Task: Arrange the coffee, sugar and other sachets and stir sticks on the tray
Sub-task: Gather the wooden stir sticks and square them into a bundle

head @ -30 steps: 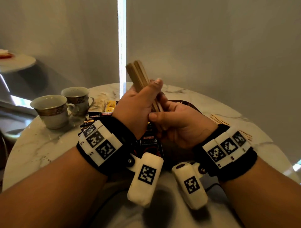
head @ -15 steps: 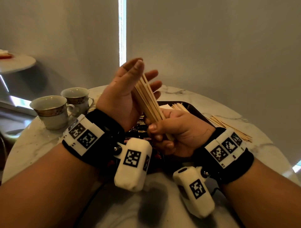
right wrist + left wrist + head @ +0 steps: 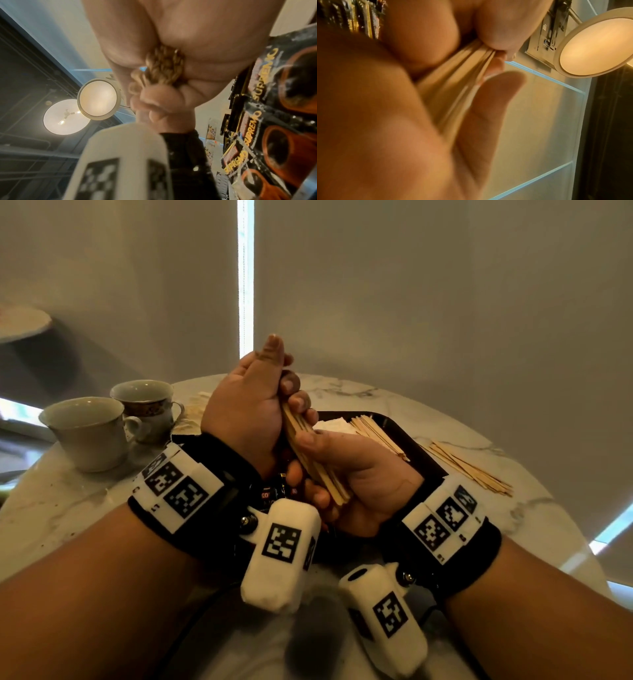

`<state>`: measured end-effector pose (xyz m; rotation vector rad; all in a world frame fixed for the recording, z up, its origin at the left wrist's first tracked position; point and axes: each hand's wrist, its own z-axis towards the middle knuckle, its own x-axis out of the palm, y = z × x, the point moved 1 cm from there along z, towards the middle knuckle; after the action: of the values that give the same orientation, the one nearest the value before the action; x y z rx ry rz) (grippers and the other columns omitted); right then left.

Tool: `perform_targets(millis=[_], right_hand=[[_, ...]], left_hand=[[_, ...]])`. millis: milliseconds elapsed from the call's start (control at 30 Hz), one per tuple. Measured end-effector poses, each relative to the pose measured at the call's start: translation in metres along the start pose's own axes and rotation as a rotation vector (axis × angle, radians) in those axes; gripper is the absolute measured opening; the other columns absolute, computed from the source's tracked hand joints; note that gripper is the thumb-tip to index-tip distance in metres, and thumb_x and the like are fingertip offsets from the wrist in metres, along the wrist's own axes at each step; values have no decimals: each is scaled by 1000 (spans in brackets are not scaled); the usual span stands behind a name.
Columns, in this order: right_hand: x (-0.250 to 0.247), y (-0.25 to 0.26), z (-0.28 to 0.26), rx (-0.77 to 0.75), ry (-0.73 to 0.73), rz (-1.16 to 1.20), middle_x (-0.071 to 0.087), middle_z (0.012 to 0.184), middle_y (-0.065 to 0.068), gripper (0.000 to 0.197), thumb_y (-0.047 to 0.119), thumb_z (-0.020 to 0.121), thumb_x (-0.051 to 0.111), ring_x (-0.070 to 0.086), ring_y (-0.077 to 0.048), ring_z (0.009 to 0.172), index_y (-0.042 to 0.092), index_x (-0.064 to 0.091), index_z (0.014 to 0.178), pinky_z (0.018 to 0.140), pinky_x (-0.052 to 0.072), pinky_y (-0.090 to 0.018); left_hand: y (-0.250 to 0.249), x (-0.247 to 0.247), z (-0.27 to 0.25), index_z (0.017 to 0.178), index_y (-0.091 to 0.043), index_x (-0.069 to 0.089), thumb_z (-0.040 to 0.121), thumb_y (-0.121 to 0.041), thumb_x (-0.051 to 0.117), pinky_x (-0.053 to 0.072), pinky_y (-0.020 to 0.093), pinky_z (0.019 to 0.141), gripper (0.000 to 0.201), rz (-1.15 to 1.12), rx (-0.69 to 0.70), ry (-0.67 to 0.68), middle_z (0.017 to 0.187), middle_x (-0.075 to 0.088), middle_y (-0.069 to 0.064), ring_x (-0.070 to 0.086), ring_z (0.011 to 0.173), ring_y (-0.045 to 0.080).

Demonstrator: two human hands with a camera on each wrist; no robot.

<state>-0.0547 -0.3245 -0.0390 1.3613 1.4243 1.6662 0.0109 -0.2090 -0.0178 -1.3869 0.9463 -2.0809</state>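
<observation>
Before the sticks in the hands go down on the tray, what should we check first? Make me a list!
1. Right hand grips the bundle of stir sticks: ok.
2. Left hand wraps the bundle's upper part: ok.
3. Stick ends lined up evenly: not ok; the lower ends look staggered in the right wrist view.
4. Space on the tray beside the stir sticks already there: cannot tell, the hands hide much of it.
5. Loose sticks on the table gathered: not ok, they lie off the tray.
6. Cups clear of the tray: ok, they stand to its left.
</observation>
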Motion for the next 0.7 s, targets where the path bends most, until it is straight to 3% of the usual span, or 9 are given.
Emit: perform_targets(millis=[67,167,300,467,600,700], right_hand=[[0,1,1,-23,-22,-9,60,66,-4,11,20,83,64,50,-10,40,13,58,89,37,35,-17],[-3,5,0,-4,24,-3,56,65,-5,1,15,87,59,51,-11,40,14,58,87,37,39,-18],[1,6,-2,-27,67,54,64,76,-9,9,11,88,52,59,-14,49,10,53,97,38,44,-20],[0,8,-2,24,94,108,55,80,-5,6,13,93,49,49,-7,43,11,51,98,36,39,-17],[-12,23,-6,55,9,-25,52,78,-5,15,11,92,52,46,-8,43,9,51,107,36,38,-18],[-35,47,-11,55,-253,-277,50,74,-6,25,6,93,54,42,-10,44,3,54,118,36,34,-18]], left_hand=[[1,-1,0,98,-14,54,102,-40,50,50,32,55,27,48,26,-13,59,46,-5,48,50,11],[2,-1,0,89,-14,54,102,-40,49,55,35,63,29,96,23,17,61,50,-4,57,58,15],[1,-4,0,86,-16,53,102,-42,45,55,32,68,31,174,26,28,61,53,-5,64,67,14],[3,-7,2,86,-17,53,96,-48,50,56,34,72,32,169,-15,44,65,59,-3,67,74,16],[4,-11,3,111,-21,56,71,-66,59,58,40,80,61,301,11,-37,97,73,0,70,88,17],[2,-13,6,123,-28,50,65,-70,60,54,39,85,72,238,-50,-127,118,66,4,65,109,23]])
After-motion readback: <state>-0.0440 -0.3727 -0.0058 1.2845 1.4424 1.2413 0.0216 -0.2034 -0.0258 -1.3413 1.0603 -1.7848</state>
